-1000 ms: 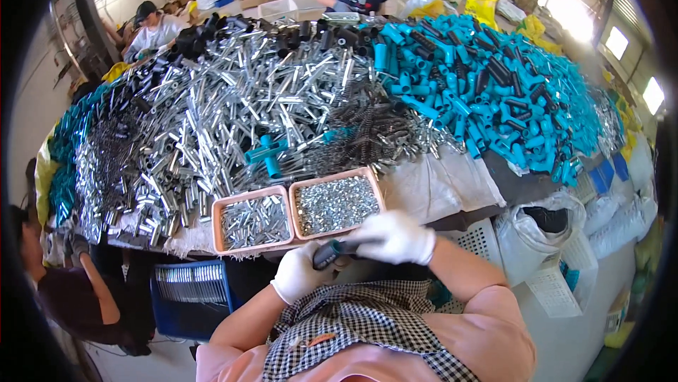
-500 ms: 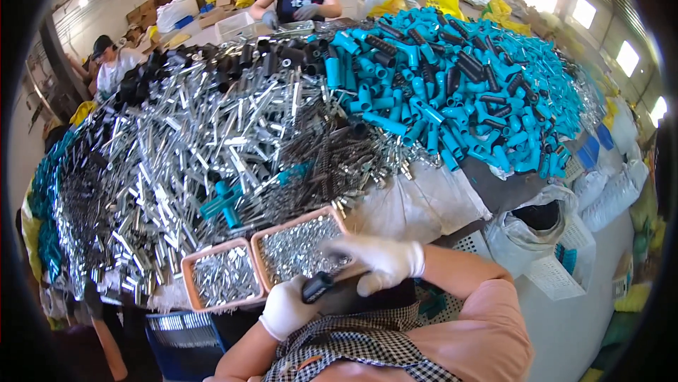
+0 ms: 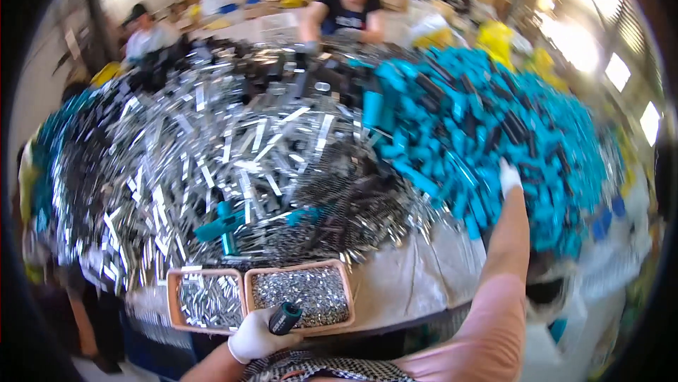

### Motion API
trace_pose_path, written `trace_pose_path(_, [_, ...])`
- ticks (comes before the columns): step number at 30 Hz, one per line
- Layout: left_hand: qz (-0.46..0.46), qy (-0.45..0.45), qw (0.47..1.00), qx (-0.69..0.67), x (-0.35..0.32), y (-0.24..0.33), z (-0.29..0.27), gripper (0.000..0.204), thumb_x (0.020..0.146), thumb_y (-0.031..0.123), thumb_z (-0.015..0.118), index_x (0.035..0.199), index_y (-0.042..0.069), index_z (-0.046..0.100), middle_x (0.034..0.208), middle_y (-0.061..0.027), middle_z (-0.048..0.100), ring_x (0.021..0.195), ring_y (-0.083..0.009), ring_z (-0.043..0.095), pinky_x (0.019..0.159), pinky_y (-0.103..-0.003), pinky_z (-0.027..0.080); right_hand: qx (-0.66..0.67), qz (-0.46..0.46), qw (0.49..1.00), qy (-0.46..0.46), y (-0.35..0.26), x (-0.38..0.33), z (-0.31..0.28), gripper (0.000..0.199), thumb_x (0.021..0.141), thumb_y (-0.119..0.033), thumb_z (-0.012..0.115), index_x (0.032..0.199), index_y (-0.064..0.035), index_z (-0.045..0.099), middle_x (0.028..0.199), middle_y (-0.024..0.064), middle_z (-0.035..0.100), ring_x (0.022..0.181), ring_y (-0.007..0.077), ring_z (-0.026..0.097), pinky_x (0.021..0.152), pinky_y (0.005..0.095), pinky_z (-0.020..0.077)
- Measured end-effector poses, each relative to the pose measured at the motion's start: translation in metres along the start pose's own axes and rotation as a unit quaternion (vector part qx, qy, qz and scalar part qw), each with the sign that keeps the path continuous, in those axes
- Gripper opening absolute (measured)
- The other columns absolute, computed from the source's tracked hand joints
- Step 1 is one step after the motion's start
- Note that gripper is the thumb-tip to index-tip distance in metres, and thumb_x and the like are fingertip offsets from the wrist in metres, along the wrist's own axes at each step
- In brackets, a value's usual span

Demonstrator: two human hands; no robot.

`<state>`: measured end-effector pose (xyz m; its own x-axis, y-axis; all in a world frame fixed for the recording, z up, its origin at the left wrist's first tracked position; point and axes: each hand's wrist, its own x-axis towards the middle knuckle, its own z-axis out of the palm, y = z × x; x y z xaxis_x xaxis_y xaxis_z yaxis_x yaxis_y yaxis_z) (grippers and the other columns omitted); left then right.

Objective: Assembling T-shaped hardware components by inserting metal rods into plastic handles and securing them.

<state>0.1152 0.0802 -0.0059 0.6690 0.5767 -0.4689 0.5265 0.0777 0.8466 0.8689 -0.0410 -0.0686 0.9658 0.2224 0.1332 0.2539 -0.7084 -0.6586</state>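
Observation:
A dark, short tubular plastic handle (image 3: 284, 318) stands up out of my white-gloved left hand (image 3: 258, 336), which is closed around it just in front of the small-parts trays. My right arm is stretched far forward to the right. At its end, my gloved right hand (image 3: 510, 176) touches the big heap of teal plastic handle parts (image 3: 452, 170), some with black grips. Motion smears its fingers, so what they hold cannot be made out.
Two orange-rimmed trays, a left tray (image 3: 171, 304) of small metal pins and a right tray (image 3: 349, 290) of tiny metal pieces, sit at the table's near edge. Beyond lie shiny metal tubes (image 3: 233, 149) and dark springs or screws (image 3: 346, 198). A person (image 3: 346, 11) works across the table.
My right hand has left the place beside my left hand and reached forward right to the teal heap. My left hand still grips the handle. The whole view has shifted.

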Motion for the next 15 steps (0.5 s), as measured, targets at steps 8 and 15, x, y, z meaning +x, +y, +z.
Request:
trace_pose_path(8, [0.062, 0.026, 0.998, 0.015, -0.018, -0.001, 0.004, 0.042, 0.077, 0.028, 0.082, 0.104, 0.000, 0.066, 0.076, -0.0060, 0.063, 0.070, -0.0115, 0.055, 0.069, -0.031, 0.049, 0.341, 0.216, 0.910, -0.093, -0.044, -0.048, 0.010, 0.044, 0.080, -0.031, 0.069, 0.120, -0.0160, 0.059, 0.112, 0.0083, 0.058, 0.094, 0.0248, 0.056, 0.082, 0.0386, 0.0501])
trace_pose_path(15, [0.172, 0.036, 0.984, 0.021, -0.018, -0.024, 0.020, 0.038, 0.076, 0.027, 0.080, 0.102, 0.002, 0.066, 0.078, -0.0151, 0.067, 0.070, -0.0243, 0.067, 0.070, -0.036, 0.053, 0.633, 0.068, 0.749, -0.184, -0.078, -0.244, -0.060, 0.017, 0.090, -0.021, 0.064, 0.103, -0.0116, 0.060, 0.099, 0.0047, 0.060, 0.097, 0.0194, 0.056, 0.088, 0.0437, 0.0505])
